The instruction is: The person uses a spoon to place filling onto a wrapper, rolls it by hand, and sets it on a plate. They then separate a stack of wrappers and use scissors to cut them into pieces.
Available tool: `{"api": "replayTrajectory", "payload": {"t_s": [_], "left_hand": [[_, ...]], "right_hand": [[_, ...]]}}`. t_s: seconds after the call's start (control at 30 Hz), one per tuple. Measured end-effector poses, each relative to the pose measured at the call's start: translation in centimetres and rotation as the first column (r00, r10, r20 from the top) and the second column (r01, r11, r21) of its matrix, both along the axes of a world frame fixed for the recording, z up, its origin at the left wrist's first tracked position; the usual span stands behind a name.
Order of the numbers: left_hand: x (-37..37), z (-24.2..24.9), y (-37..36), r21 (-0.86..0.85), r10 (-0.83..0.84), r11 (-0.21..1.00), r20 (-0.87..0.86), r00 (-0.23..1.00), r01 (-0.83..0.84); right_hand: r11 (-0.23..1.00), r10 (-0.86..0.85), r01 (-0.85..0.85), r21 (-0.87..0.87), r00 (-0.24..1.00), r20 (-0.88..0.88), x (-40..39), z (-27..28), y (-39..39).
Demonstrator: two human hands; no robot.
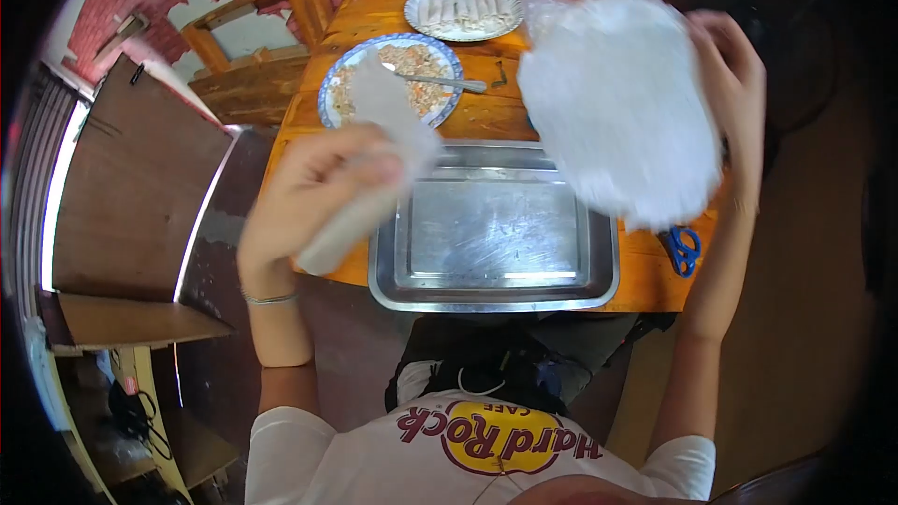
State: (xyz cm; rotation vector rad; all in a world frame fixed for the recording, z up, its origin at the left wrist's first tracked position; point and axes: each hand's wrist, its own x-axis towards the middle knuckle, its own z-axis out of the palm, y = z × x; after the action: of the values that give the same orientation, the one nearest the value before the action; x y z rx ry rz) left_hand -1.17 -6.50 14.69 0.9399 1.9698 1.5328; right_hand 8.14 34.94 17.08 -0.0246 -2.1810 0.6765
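A limp whitish sheet hangs from my left hand, whose fingers are closed on it; it is blurred and spans from the filling plate down past my wrist. My right hand grips the edge of a large round white wrapper, held up over the table's right side. Below and between both hands lies a rectangular metal tray with nothing in it. Behind my left hand, a blue-rimmed plate holds a chopped filling and a spoon.
At the table's far end, a patterned plate carries several white rolls, with clear plastic beside it. Blue-handled scissors lie right of the tray on the wooden table. A wooden chair stands at the back left.
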Motion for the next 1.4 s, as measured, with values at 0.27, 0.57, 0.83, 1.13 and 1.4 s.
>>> {"api": "replayTrajectory", "payload": {"t_s": [0.27,0.57,0.83,1.13,1.4], "left_hand": [[1.0,-5.8,10.8,0.152,-0.334,0.943,0.425,0.841,0.298],[-1.8,-12.6,9.7,0.117,-0.065,0.992,0.761,0.646,-0.038],[-0.4,-11.4,4.2,-0.111,0.134,0.990,0.472,0.871,-0.092],[0.3,-11.9,3.2,-0.191,0.043,0.981,0.040,0.998,-0.034],[0.2,-12.0,3.1,-0.276,-0.047,0.961,-0.234,0.971,-0.020]], "right_hand": [[0.843,-0.521,0.465,0.272,0.831,0.196,-16.1,-10.0,8.3],[0.670,-0.524,0.464,0.580,0.849,-0.074,-10.9,-11.8,5.2],[0.997,-0.075,0.041,0.071,0.802,0.593,4.4,-8.7,-2.8],[0.969,-0.234,0.210,0.127,0.641,0.731,15.7,-11.9,-3.8],[0.966,-0.173,0.256,-0.021,0.711,0.681,16.2,-13.8,-2.5]]}}
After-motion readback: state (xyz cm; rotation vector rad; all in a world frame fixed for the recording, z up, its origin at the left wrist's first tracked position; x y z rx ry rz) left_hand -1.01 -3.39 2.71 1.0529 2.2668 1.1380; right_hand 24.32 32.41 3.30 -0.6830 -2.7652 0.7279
